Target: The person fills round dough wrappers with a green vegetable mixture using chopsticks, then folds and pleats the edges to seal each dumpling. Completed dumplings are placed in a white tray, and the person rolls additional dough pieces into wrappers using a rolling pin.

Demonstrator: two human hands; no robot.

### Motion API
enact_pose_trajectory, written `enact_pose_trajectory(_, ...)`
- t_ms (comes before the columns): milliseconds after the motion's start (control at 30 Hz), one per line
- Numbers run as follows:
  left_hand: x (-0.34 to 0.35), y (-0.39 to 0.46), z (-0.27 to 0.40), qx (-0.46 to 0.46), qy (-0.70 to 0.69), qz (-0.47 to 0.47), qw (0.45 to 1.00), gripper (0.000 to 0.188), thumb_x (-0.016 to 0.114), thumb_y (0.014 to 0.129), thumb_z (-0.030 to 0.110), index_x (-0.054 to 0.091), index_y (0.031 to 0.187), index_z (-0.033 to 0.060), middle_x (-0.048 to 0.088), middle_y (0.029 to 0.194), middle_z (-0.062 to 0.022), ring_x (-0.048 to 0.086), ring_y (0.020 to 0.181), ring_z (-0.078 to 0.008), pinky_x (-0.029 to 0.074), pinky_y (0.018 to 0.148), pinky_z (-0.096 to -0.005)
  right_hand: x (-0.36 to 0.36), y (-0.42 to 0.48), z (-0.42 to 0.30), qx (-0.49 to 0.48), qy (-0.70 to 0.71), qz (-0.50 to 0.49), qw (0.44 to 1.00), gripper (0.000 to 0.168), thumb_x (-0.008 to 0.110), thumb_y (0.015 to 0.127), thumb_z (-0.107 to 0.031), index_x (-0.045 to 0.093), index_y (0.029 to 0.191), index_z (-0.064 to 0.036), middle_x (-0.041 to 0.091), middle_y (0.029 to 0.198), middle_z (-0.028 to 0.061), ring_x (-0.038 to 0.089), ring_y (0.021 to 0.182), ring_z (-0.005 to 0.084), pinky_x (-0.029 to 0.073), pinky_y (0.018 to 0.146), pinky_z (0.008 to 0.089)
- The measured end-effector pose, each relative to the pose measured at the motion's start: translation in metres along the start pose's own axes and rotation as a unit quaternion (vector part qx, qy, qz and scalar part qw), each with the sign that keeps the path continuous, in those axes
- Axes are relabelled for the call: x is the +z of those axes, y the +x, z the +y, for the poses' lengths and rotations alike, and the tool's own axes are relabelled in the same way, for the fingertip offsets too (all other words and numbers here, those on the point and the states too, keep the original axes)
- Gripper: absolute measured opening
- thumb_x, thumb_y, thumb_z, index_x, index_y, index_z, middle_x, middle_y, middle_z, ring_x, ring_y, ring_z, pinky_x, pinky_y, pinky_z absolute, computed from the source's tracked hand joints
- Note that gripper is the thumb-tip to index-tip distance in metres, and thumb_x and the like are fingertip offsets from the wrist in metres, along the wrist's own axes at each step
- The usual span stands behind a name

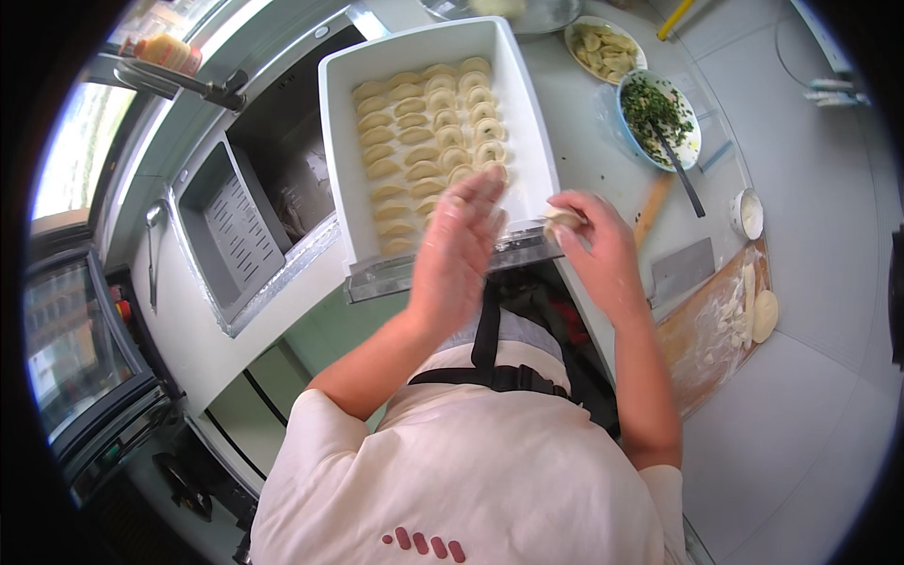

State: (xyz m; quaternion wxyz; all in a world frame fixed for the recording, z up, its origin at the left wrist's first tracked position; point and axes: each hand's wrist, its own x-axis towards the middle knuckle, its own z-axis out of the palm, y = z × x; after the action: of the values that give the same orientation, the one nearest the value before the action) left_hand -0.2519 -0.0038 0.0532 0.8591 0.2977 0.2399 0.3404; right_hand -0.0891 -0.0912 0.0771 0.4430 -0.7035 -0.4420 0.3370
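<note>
My right hand [597, 236] pinches a dumpling [565, 217] between thumb and fingertips, just beyond the right front corner of a white plastic drawer-like tray [526, 141]. Over the front part of that tray is my left hand [459, 244], blurred, its fingers stretched out and nothing seen in it. Flour dusts its skin. Rows of folded dumplings [421, 153] fill much of the tray floor; those in the right-hand columns [487, 129] are bent into rings. My left hand and forearm hide some of the front dumplings. The tray's front panel [381, 279] is clear grey plastic.
A steel sink [304, 169] with a perforated basin insert [236, 233] lies left, under a faucet [176, 81]. To the right are a bowl of chopped green filling [657, 116], a plate of dumplings [604, 49], a cleaver [681, 268] and a floured wooden board [706, 353] with dough.
</note>
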Motion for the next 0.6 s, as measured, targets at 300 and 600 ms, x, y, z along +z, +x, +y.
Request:
enact_pose_trajectory(300, -0.094, 0.027, 0.059, 0.018, 0.046, 0.119, 0.992, 0.048, 0.040, 0.099, 0.037, 0.040, 0.136, 0.0064, 0.040, 0.146, -0.0094, 0.037, 0.134, -0.0228, 0.025, 0.113, -0.0401, 0.078, 0.096, 0.059, -0.063, -0.404, -0.118, 0.905, 0.021, 0.051, 0.081, 0.001, 0.065, 0.095, -0.006, 0.059, 0.100, 0.0153, 0.060, 0.094, 0.0340, 0.049, 0.081, 0.0439)
enact_pose_trajectory(600, -0.115, 0.028, 0.057, -0.031, 0.005, 0.126, 0.991, 0.034, 0.042, 0.099, 0.028, 0.051, 0.126, 0.0098, 0.050, 0.135, -0.0051, 0.042, 0.127, -0.0181, 0.031, 0.106, -0.0355, 0.092, 0.106, 0.073, -0.046, -0.497, -0.186, 0.846, 0.017, 0.054, 0.082, -0.004, 0.067, 0.091, -0.011, 0.061, 0.095, 0.0115, 0.064, 0.084, 0.0321, 0.052, 0.073, 0.0439)
